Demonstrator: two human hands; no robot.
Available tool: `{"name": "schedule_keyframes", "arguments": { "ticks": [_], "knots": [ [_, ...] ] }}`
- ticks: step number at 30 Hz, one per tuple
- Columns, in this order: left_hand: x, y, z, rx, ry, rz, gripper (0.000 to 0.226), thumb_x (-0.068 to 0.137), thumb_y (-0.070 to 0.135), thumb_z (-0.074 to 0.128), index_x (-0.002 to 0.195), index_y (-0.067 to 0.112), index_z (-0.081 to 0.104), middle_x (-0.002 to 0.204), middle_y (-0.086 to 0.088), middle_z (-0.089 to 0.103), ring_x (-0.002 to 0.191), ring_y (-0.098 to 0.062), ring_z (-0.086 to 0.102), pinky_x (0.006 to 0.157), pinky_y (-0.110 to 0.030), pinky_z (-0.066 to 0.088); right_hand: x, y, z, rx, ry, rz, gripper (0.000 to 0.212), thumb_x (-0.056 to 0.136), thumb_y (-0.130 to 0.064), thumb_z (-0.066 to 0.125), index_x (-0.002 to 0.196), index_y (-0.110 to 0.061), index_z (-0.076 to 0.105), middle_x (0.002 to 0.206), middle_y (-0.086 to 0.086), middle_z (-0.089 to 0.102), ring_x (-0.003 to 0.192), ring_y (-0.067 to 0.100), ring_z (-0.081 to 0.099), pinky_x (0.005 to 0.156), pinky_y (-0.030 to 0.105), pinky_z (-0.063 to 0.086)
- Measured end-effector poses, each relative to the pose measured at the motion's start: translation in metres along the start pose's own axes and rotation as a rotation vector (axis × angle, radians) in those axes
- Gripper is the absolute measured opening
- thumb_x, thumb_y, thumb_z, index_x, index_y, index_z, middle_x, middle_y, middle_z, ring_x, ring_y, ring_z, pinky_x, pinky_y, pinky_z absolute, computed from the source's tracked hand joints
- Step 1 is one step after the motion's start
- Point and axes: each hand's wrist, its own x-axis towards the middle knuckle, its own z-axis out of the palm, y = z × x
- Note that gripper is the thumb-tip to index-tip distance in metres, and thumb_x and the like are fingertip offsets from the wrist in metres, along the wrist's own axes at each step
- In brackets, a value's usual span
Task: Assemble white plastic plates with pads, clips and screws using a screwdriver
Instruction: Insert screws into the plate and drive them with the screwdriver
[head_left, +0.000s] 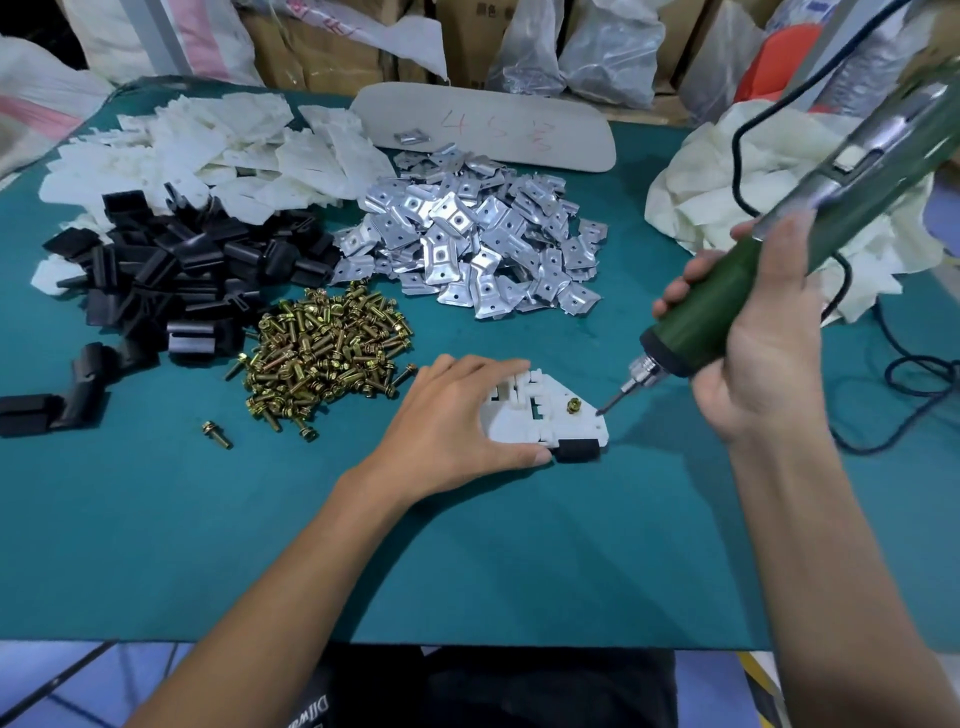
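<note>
- the screwdriver (727, 306): top end (cord too) leaves the frame at 1 o'clock.
- the white plate (566, 421): its 9 o'clock part lies under the left hand (447, 421).
- the board (483, 124): red marks unreadable.

The table cover (467, 561) looks like matt teal cloth. The plates (218, 150) are smooth white plastic. The pads (171, 270) are black with a soft shine. The clips (467, 244) are bright, shiny metal. The screws (327, 343) are glossy yellow metal. The screwdriver (711, 312) has a smooth green body.
</note>
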Motion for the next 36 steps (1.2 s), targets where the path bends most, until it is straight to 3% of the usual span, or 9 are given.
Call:
{"name": "schedule_keyframes", "arguments": {
  "ticks": [6, 17, 22, 23, 25, 28, 32, 36],
  "knots": [
    [0.001, 0.0, 0.0, 0.013, -0.004, -0.009, 0.095, 0.062, 0.084, 0.066, 0.145, 0.044, 0.042, 0.131, 0.018, 0.052, 0.114, -0.01, 0.04, 0.097, -0.027, 0.029, 0.002, 0.009, 0.014, -0.044, -0.089, -0.129, 0.069, 0.066, -0.067, 0.082, 0.102, -0.017, 0.05, 0.07, 0.001, 0.064, 0.059, 0.021, 0.059, 0.061, 0.036, 0.053],
    [0.002, 0.0, 0.0, 0.018, 0.0, -0.009, 0.098, 0.061, 0.087, 0.06, 0.146, 0.043, 0.043, 0.13, 0.016, 0.054, 0.11, -0.011, 0.041, 0.1, -0.034, 0.036, 0.001, 0.023, 0.02, -0.111, -0.106, -0.187, 0.066, 0.071, -0.058, 0.086, 0.104, -0.012, 0.052, 0.076, 0.005, 0.063, 0.06, 0.023, 0.061, 0.062, 0.037, 0.055],
    [0.002, 0.0, 0.001, 0.017, 0.014, 0.009, 0.098, 0.061, 0.089, 0.057, 0.145, 0.041, 0.045, 0.128, 0.014, 0.057, 0.109, -0.015, 0.045, 0.1, -0.037, 0.038, -0.004, 0.027, 0.029, -0.298, -0.231, -0.272, 0.063, 0.074, -0.048, 0.088, 0.101, 0.001, 0.06, 0.084, 0.021, 0.067, 0.08, 0.05, 0.065, 0.077, 0.058, 0.06],
    [0.002, 0.001, 0.001, 0.017, 0.018, 0.014, 0.098, 0.061, 0.089, 0.057, 0.145, 0.04, 0.045, 0.128, 0.013, 0.057, 0.108, -0.014, 0.045, 0.099, -0.036, 0.039, -0.006, 0.028, 0.031, -0.309, -0.269, -0.26, 0.064, 0.075, -0.045, 0.088, 0.101, 0.006, 0.059, 0.083, 0.026, 0.067, 0.08, 0.05, 0.067, 0.075, 0.056, 0.061],
    [0.001, 0.001, 0.001, 0.012, 0.026, 0.015, 0.099, 0.061, 0.09, 0.056, 0.145, 0.04, 0.046, 0.127, 0.013, 0.058, 0.106, -0.014, 0.044, 0.099, -0.036, 0.039, -0.008, 0.028, 0.037, -0.321, -0.313, -0.248, 0.054, 0.075, -0.039, 0.088, 0.096, 0.001, 0.059, 0.076, 0.031, 0.06, 0.066, 0.037, 0.067, 0.062, 0.042, 0.061],
    [0.001, 0.001, 0.001, 0.002, 0.028, 0.009, 0.098, 0.06, 0.089, 0.058, 0.145, 0.04, 0.046, 0.127, 0.014, 0.057, 0.105, -0.013, 0.043, 0.1, -0.037, 0.039, -0.009, 0.029, 0.043, -0.324, -0.284, -0.25, 0.04, 0.076, -0.032, 0.084, 0.085, -0.004, 0.057, 0.067, 0.03, 0.049, 0.052, 0.022, 0.056, 0.053, 0.028, 0.053],
    [0.001, 0.001, 0.002, 0.005, 0.021, 0.007, 0.096, 0.062, 0.086, 0.063, 0.144, 0.041, 0.047, 0.128, 0.013, 0.057, 0.108, -0.013, 0.043, 0.101, -0.037, 0.038, -0.004, 0.031, 0.044, -0.284, -0.208, -0.242, 0.026, 0.076, -0.026, 0.074, 0.078, -0.01, 0.054, 0.057, 0.004, 0.055, 0.043, 0.019, 0.052, 0.049, 0.027, 0.047],
    [0.001, 0.0, 0.002, 0.019, 0.022, 0.009, 0.094, 0.063, 0.083, 0.067, 0.145, 0.04, 0.046, 0.128, 0.014, 0.057, 0.108, -0.014, 0.043, 0.1, -0.035, 0.037, 0.0, 0.032, 0.038, -0.248, -0.189, -0.256, 0.033, 0.079, -0.029, 0.079, 0.081, -0.007, 0.055, 0.058, 0.001, 0.057, 0.044, 0.021, 0.053, 0.049, 0.029, 0.048]
  ]
}}
